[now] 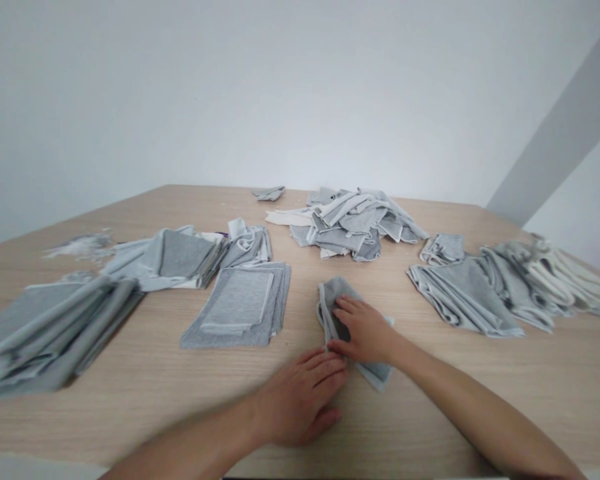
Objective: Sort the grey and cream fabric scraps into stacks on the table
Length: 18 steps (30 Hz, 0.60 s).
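A folded piece of grey fabric (336,288) lies on the table in front of me, its pale edges showing along the left side. My right hand (367,331) rests flat on top of it, fingers stretched out and thumb apart, hiding its middle. Close by, my left hand (307,399) lies palm down with its fingers extended, the tips at the fabric's near left edge beside my right thumb. Neither hand visibly grips anything. To the left is a flat stack of grey fabric pieces (240,300), smaller pieces on top of larger ones.
A loose heap of grey and white fabric scraps (353,220) sits at the back of the wooden table (180,393). Folded fabric piles lie at the right (465,293) and left (55,333). Whitish lint (80,247) is scattered at the far left. A wall (280,93) stands behind.
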Motion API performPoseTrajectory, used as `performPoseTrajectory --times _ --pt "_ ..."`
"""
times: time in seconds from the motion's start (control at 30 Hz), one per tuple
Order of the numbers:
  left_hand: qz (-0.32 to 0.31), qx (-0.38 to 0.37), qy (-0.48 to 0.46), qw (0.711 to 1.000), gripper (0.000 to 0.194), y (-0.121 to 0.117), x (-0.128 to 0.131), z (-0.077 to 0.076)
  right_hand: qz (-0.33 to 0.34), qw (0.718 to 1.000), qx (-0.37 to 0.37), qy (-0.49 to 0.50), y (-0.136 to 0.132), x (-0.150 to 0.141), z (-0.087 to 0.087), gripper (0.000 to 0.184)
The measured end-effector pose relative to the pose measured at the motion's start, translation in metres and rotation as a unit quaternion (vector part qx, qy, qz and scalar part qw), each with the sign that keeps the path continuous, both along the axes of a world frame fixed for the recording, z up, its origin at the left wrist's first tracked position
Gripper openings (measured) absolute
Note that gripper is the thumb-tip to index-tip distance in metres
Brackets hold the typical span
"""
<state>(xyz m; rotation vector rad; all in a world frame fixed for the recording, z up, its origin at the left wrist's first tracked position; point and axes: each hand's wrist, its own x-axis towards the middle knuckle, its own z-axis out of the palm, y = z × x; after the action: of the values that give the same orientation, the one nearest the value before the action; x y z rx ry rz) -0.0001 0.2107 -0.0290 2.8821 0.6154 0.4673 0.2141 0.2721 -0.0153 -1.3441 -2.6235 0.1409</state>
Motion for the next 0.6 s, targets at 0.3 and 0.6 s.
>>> performPoseTrajectory --times 0.3,0.6 --pt "-0.009 0.030 -0.024 0.999 0.031 -0.001 0.001 0.000 -0.036 0.998 -0.016 -0.043 -0.009 -0.018 -0.007 0.035" --pt "0.001 -0.008 -0.007 1.000 0.032 0.000 0.002 0.000 0.057 0.992 -0.010 -0.113 0.000 0.011 0.026 0.024"
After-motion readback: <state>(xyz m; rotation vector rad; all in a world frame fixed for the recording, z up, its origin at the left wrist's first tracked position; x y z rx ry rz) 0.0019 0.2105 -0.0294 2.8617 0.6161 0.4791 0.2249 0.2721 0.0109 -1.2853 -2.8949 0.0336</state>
